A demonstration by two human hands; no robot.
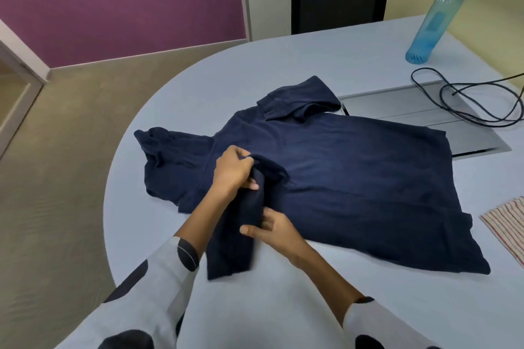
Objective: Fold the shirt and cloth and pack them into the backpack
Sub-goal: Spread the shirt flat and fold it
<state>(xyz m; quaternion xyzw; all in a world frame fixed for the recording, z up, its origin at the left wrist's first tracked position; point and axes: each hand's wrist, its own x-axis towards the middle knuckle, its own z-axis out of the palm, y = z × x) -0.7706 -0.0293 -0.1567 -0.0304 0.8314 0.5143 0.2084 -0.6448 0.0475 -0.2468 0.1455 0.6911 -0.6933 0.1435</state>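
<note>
A navy blue shirt lies spread on the pale table, collar toward the left, far sleeve folded over at the top. My left hand grips the near sleeve where it joins the body. My right hand pinches the same sleeve lower down, and the sleeve's end lies toward the table's near edge. A striped cloth lies at the right edge of view, partly cut off. No backpack is in view.
A blue plastic bottle stands at the back right. A grey hatch panel set in the table lies behind the shirt, with a black cable looped over it. The table's curved edge runs along the left, floor beyond.
</note>
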